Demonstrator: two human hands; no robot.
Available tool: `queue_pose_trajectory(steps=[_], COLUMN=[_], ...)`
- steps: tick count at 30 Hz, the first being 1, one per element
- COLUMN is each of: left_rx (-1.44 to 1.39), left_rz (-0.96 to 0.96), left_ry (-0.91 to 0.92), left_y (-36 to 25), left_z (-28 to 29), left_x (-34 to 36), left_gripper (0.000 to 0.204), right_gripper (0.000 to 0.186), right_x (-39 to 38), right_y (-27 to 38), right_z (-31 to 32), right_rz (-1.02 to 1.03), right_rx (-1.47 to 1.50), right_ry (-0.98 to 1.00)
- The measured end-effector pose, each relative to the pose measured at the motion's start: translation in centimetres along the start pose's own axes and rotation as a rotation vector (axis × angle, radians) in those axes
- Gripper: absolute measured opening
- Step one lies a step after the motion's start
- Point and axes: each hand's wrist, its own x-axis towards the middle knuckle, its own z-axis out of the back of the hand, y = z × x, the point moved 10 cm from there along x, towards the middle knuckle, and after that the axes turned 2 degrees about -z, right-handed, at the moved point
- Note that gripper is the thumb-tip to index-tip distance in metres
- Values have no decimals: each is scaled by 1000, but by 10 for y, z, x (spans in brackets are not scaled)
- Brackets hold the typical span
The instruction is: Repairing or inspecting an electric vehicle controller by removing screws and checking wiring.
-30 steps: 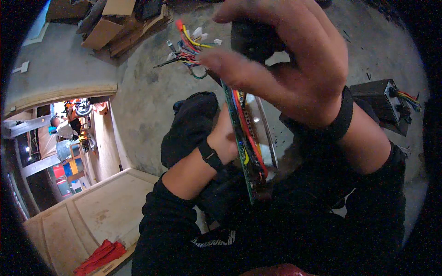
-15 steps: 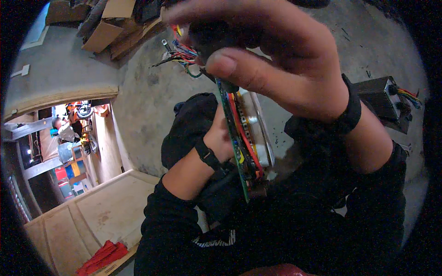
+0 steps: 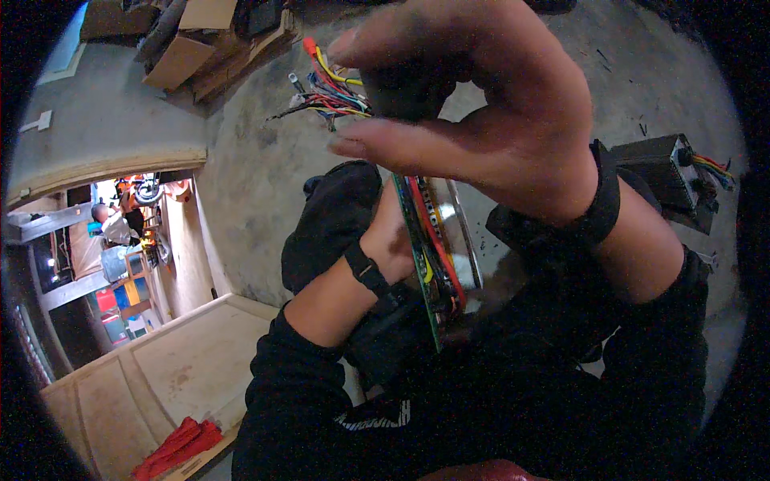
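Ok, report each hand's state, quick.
Left hand: holding the wired green circuit board, its fingers hidden.
Right hand: thumb and forefinger parted, a dark object between; whether the grip is closed on it cannot be told.

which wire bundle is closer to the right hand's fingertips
The left wire bundle, beside the fingertips of the right hand; the other bundle sticks from the ribbed box at right.

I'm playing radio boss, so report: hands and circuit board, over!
Left hand holding circuit board, fingers hidden. Right hand curled near coloured wires, grip unclear. Board's upper end hidden behind it.
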Motion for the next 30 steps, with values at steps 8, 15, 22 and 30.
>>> queue_pose_trajectory(steps=[8, 15, 22, 30], left_rx=[49, -101, -147, -76], left_rz=[-95, -176, -215, -171], left_ry=[138, 346, 348, 352], left_y=[-19, -28, -16, -18], left_z=[-47, -60, -18, -28], left_x=[-15, -6, 12, -12], left_gripper=[59, 55, 45, 41], right_gripper=[29, 31, 29, 32], right_x=[-13, -14, -16, -12], right_y=[0, 2, -2, -3], right_z=[-1, -5, -17, -11], right_rz=[-7, -32, -80, -44], right_rx=[-25, -75, -10, 223], right_ry=[-41, -22, -15, -52])
